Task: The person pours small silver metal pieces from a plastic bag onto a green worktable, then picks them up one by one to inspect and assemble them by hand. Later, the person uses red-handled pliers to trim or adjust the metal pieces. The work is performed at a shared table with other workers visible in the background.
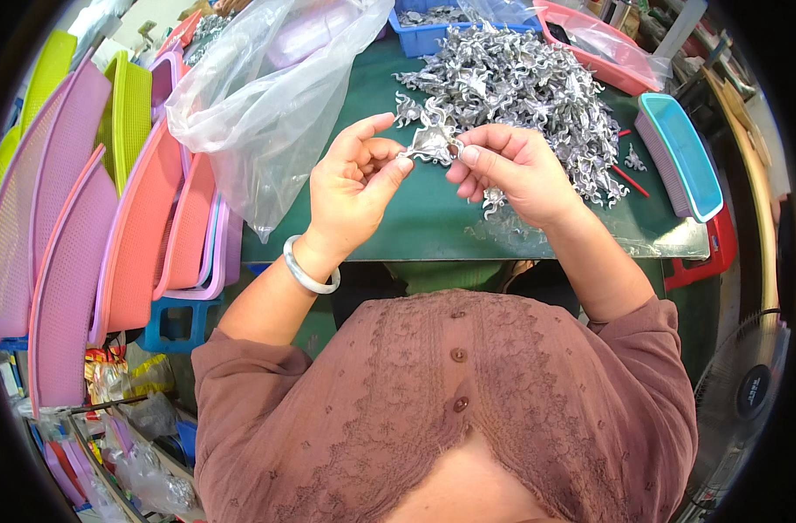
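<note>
Between my two hands, above the green table, is a shiny silver metal casting (435, 139) with curled, pointed edges. My left hand (359, 179) pinches its left end between thumb and forefinger, the other fingers loosely bent. On the opposite side my right hand (516, 170) grips the casting with thumb and forefinger. A large heap of similar silver castings (537, 96) lies just beyond and to the right of my hands. One loose casting (408, 110) sits close behind the held one, and another loose casting (635, 159) lies apart at the right.
A clear plastic bag (267, 131) hangs over the table's left edge, beside stacked coloured baskets (132, 244). Behind the heap stand a blue bin (420, 39) and a pink tray (629, 80). A turquoise-lined basket (680, 157) and red sticks (630, 181) are at the right; a fan (751, 392) stands lower right.
</note>
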A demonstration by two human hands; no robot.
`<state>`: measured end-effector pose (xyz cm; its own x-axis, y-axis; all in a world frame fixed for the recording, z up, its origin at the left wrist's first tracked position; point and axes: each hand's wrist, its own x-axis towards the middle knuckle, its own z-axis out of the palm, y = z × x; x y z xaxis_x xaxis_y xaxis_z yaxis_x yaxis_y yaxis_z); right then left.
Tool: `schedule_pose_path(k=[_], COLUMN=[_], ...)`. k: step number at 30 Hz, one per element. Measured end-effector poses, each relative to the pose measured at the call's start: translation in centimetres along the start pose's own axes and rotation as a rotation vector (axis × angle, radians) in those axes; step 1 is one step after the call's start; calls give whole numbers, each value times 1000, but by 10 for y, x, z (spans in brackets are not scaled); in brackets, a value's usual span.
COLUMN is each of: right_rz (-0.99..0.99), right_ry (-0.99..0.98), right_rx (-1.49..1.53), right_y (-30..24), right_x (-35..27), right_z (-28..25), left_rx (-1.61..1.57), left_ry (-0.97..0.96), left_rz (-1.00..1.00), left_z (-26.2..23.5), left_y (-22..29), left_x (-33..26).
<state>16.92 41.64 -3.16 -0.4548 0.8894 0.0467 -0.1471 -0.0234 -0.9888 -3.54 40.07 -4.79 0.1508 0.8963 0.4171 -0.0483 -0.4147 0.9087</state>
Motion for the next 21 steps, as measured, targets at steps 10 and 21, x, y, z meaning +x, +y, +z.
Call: schedule_pose_path(k=[10, 21], right_rz=[-40, -46], right_ry=[15, 8], right_rx=[8, 5], right_y=[-4, -6], right_x=[-3, -6], right_z=[5, 8], left_rx=[-140, -134], left_ry=[-14, -24], left_rz=[-124, -199], left_z=[0, -1], left_y=[-3, -3], left_x=[1, 0])
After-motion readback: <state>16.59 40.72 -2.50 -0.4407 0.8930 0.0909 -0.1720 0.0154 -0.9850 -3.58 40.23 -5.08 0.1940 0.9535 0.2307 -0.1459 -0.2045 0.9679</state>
